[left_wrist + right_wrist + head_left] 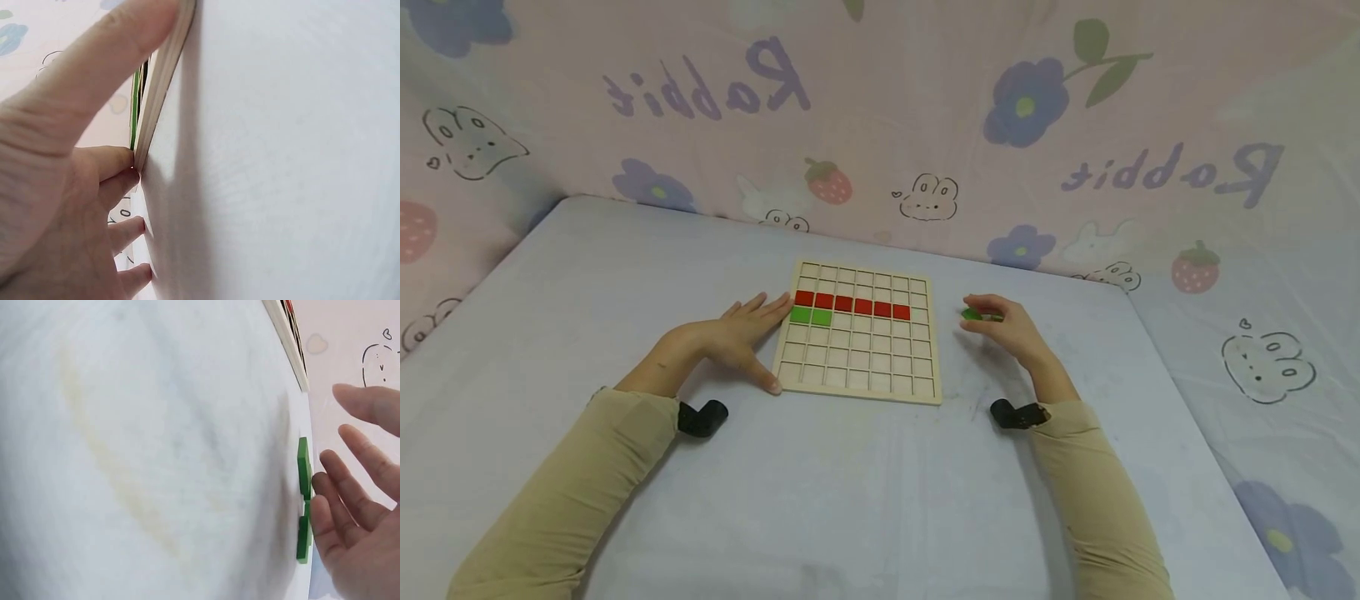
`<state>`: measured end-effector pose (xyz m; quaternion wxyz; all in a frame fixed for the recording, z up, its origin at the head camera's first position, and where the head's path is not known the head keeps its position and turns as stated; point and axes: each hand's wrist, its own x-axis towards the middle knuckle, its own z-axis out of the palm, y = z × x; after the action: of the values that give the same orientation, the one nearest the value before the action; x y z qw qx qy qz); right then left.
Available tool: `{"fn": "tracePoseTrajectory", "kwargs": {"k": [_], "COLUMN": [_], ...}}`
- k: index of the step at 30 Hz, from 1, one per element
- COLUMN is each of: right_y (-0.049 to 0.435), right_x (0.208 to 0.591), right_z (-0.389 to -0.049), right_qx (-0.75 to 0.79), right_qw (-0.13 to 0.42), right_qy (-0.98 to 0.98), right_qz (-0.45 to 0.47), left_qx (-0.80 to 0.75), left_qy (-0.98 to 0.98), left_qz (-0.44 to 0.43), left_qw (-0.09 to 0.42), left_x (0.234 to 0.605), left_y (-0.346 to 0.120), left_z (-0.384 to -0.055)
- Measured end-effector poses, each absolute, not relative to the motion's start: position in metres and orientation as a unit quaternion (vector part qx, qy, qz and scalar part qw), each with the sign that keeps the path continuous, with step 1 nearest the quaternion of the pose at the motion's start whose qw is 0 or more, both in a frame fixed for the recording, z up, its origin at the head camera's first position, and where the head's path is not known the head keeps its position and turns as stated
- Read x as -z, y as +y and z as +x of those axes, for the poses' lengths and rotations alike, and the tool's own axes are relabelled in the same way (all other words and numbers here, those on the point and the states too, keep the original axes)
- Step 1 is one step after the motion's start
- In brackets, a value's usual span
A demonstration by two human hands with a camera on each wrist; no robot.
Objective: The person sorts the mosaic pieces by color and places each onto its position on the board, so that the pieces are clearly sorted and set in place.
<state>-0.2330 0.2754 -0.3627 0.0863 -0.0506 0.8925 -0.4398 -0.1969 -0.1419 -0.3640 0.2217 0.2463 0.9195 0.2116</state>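
A wooden grid board [859,395] lies flat on the table, with a row of several red tiles [844,304] and two green tiles [822,317] under its left end. My left hand [737,340] has its fingers spread along the board's left side, the thumb at the near left corner. To the right of the board, my right hand [1011,325] hovers over loose green tiles [972,315]. In the right wrist view those green pieces [304,467] lie on the table beside the fingertips, and the thumb stands apart from the fingers with nothing pinched.
The white-covered table [865,500] extends around the board. A printed cloth [880,125] with rabbits and flowers hangs behind it. Black wrist mounts [703,418] stick out from both sleeves, low over the tabletop.
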Motion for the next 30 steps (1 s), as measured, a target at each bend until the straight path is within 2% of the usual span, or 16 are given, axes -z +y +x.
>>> {"fn": "tracePoseTrajectory", "kwargs": {"k": [16,30], "right_y": [0.2792,0.2783], "right_x": [0.3677,0.3707], "right_z": [-0.2354,-0.2401], "right_qx": [0.426,0.385], "right_qw": [0.078,0.080], "right_qy": [0.901,0.919], "right_qz": [-0.002,-0.018], "left_qx": [-0.211,-0.209], "left_qy": [0.920,0.919], "left_qz": [0.248,0.255], "left_qw": [0.220,0.218], "left_x": [0.3639,0.3628], "left_y": [-0.1420,-0.1424], "left_z": [-0.1974,-0.1968]}}
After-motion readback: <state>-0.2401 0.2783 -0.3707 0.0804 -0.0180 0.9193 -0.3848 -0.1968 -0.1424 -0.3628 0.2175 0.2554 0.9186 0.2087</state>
